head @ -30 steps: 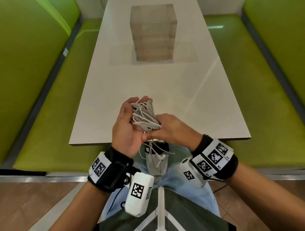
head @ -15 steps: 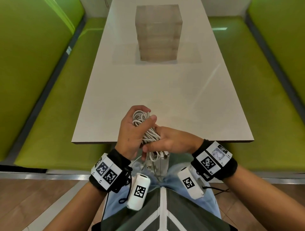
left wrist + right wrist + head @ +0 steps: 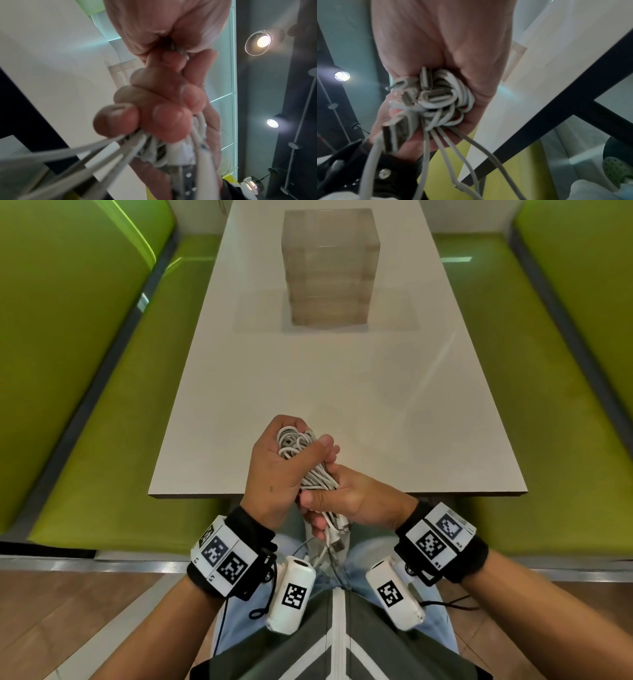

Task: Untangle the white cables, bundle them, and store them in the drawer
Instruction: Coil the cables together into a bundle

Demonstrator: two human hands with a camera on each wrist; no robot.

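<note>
The cables (image 3: 310, 463) form a thick white bundle held in the air just above the near edge of the table (image 3: 342, 378), clasped by both hands. The left hand (image 3: 274, 470) wraps the upper, looped part, its fingers and thumb curled tightly round it. The right hand (image 3: 349, 498) grips the lower part just beneath, fingers closed round the strands, so the two hands touch. From below the right hand loose ends and plugs (image 3: 337, 537) hang down toward the person's lap (the right wrist view shows several flat connectors bunched at the palm (image 3: 433, 94), with thin strands trailing away).

The table is long, pale and glossy, running away from the person. Far along its middle stands a translucent drawer unit (image 3: 330, 265), a stack of several tiers, well apart from the hands. Green benches (image 3: 102, 405) with tall green backs line the table on the left and right. Nearest the person is wood-look flooring (image 3: 68, 611), edged by a metal strip. The wrist views show a dark ceiling with round spotlights (image 3: 260, 40).
</note>
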